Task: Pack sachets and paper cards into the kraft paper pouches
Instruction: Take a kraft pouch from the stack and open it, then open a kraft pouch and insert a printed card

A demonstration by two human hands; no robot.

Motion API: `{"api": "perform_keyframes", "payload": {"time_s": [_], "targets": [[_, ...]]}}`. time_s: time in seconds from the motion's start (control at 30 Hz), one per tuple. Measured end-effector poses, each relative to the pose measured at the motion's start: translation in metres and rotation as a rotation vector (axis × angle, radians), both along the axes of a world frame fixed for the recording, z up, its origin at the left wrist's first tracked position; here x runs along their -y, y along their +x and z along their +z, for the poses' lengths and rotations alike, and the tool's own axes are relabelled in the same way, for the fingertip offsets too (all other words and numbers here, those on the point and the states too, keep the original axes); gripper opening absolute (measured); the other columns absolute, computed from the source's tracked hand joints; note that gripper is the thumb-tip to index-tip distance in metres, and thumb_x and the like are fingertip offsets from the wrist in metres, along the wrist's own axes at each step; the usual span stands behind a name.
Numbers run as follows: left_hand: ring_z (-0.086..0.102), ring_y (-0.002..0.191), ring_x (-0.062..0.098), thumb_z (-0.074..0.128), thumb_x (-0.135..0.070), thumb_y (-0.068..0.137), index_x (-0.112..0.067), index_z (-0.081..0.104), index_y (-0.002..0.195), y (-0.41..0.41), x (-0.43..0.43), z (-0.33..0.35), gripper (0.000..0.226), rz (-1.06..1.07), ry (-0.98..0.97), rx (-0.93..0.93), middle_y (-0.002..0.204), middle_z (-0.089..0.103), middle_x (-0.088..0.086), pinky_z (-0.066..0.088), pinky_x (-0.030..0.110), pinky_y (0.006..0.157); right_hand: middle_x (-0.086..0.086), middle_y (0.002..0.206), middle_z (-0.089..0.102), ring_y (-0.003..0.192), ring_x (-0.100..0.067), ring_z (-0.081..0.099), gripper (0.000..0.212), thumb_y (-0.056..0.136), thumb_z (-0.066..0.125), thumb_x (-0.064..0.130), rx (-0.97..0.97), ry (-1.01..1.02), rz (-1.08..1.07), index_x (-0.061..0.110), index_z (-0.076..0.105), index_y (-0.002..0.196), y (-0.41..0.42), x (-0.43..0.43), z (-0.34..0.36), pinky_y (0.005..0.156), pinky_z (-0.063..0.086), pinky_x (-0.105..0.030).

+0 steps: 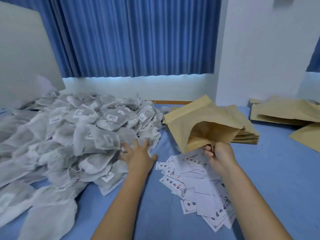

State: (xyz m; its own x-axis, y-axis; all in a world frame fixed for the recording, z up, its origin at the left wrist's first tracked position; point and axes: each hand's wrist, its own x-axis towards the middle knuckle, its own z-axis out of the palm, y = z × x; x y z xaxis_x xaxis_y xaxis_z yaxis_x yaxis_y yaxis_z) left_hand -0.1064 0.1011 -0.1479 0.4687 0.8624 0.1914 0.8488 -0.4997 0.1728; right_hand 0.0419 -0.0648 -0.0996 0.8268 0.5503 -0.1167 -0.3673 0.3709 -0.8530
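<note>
A pleated blue curtain (131, 37) hangs across the back, with a bright white band (138, 85) running under its hem. To the right is a white wall (263, 49), and a sliver of a 2nd blue curtain (314, 58) shows at the far right edge. A pale grey board (22, 54) stands tilted at the left. A blue cloth (155, 205) covers the work surface, and 1 narrow wooden strip (171, 102) shows along its far edge, just below the band.

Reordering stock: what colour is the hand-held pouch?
Kraft brown pouch, seen in head view.
</note>
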Motion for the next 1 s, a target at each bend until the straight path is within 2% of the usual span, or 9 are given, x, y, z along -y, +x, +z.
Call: {"api": "perform_keyframes", "payload": {"time_s": [0.1,0.2,0.33,0.4,0.47,0.57,0.77,0.9,1.0], "targets": [[0.028,0.119,0.038,0.053,-0.047,0.083,-0.033,0.057,0.109,0.001,0.022,-0.009,0.03,-0.161,0.144,0.064,0.126,0.037,0.004,0.047,0.043,0.083,-0.004,0.062,0.04,0.046,-0.01,0.035,0.04,0.084,0.017,-0.016,-0.015,-0.009,0.001,0.007,0.049,0.079,-0.004,-0.002,-0.003,0.033,0.023,-0.015],[0.038,0.107,0.029,0.05,-0.05,0.083,-0.031,0.053,0.108,0.001,0.034,-0.013,0.032,-0.252,0.197,0.064,0.119,0.038,0.003,0.044,0.033,0.066,-0.004,0.059,0.044,0.05,-0.011,0.039,0.038,0.084,0.02,-0.015,-0.064,-0.039,0.003,0.005,0.05,0.076,-0.001,0.001,-0.008,0.035,0.028,-0.015],[0.053,0.085,0.027,0.071,-0.043,0.067,-0.018,0.059,0.1,0.0,0.033,0.004,0.043,-0.254,0.453,0.341,0.1,0.048,0.008,0.038,0.028,0.048,-0.001,0.048,0.046,0.045,-0.008,0.041,0.036,0.088,0.023,-0.012,-0.101,-0.056,-0.006,0.005,0.051,0.072,0.006,0.008,-0.012,0.04,0.022,-0.016],[0.054,0.1,0.034,0.074,-0.05,0.064,-0.019,0.059,0.117,0.002,0.023,0.005,0.062,-0.155,0.536,0.324,0.116,0.052,0.016,0.046,0.04,0.07,0.0,0.047,0.047,0.044,-0.007,0.041,0.033,0.092,0.029,-0.009,-0.113,-0.027,-0.014,0.006,0.051,0.072,0.007,0.009,-0.013,0.038,0.023,-0.015],[0.032,0.134,0.037,0.054,-0.072,0.074,-0.029,0.032,0.144,0.003,0.01,0.003,0.084,-0.024,0.361,0.06,0.147,0.03,0.021,0.027,0.057,0.102,0.001,0.048,0.05,0.044,-0.007,0.041,0.03,0.096,0.034,-0.003,-0.12,-0.008,-0.01,0.008,0.053,0.075,0.007,0.009,-0.014,0.039,0.023,-0.014],[0.036,0.128,0.035,0.033,-0.081,0.079,-0.029,0.025,0.147,0.007,-0.008,-0.012,0.086,-0.033,0.168,-0.11,0.14,0.038,0.02,0.025,0.051,0.104,-0.002,0.057,0.053,0.045,-0.007,0.043,0.028,0.1,0.036,0.003,-0.143,0.025,-0.006,0.007,0.055,0.08,0.006,0.008,-0.014,0.04,0.026,-0.013],[0.042,0.114,0.033,0.071,-0.061,0.067,-0.021,0.032,0.143,0.011,-0.008,-0.009,0.094,-0.11,0.082,0.232,0.122,0.044,0.017,0.039,0.042,0.094,-0.004,0.06,0.035,0.038,-0.005,0.028,0.03,0.102,0.031,0.006,-0.083,0.075,0.027,0.011,0.045,0.076,0.004,0.01,-0.011,0.033,0.018,-0.014],[0.044,0.104,0.037,0.087,-0.031,0.061,-0.011,0.047,0.133,0.007,0.004,0.003,0.085,-0.25,0.397,0.616,0.116,0.04,0.024,0.05,0.044,0.081,0.001,0.048,0.03,0.032,-0.003,0.024,0.033,0.102,0.031,0.007,-0.023,0.045,-0.031,0.01,0.044,0.073,0.003,0.009,-0.011,0.03,0.017,-0.015],[0.042,0.106,0.032,0.088,-0.023,0.06,-0.008,0.049,0.129,0.004,0.019,0.022,0.081,-0.369,0.497,0.894,0.114,0.039,0.025,0.045,0.027,0.084,-0.003,0.056,0.031,0.032,-0.003,0.026,0.032,0.102,0.032,0.005,-0.011,0.001,-0.079,0.009,0.043,0.072,0.006,0.009,-0.014,0.03,0.018,-0.015]]}}
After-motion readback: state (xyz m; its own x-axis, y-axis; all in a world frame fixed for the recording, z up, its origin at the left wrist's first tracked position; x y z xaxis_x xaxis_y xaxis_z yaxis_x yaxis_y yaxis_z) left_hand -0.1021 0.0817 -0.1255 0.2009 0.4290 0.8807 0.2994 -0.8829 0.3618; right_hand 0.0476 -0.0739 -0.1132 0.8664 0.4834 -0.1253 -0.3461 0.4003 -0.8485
